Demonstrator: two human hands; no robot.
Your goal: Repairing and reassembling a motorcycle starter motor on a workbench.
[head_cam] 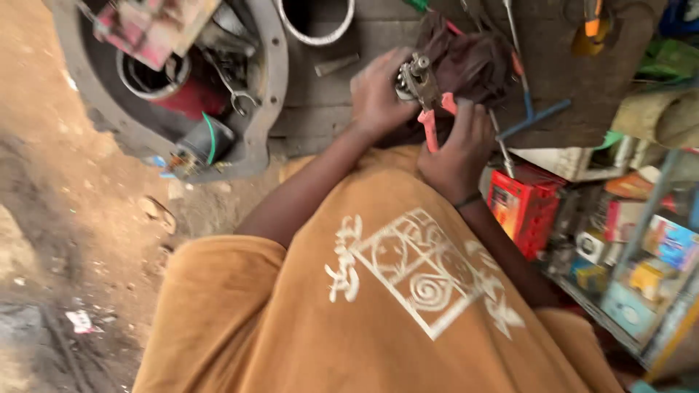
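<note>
Head view: a person in an ochre shirt bends over a dark wooden worktop, both hands on a small metal part. The left hand is clenched around the part, holding it just above the worktop's near edge, against a dark rag bunched behind it. The right hand grasps red-handled pliers, fingers wrapped round the handles. The pliers' long axis runs up and slightly left from that hand, their nose meeting the part from below; the part thus lies just beyond the right hand's fingers and inside the left hand's grip, so the left is nearer. To the left stands a grey metal housing filled with a spanner and oddments. To the right, a red box and shelves of small cartons. The ground is bare earth.
</note>
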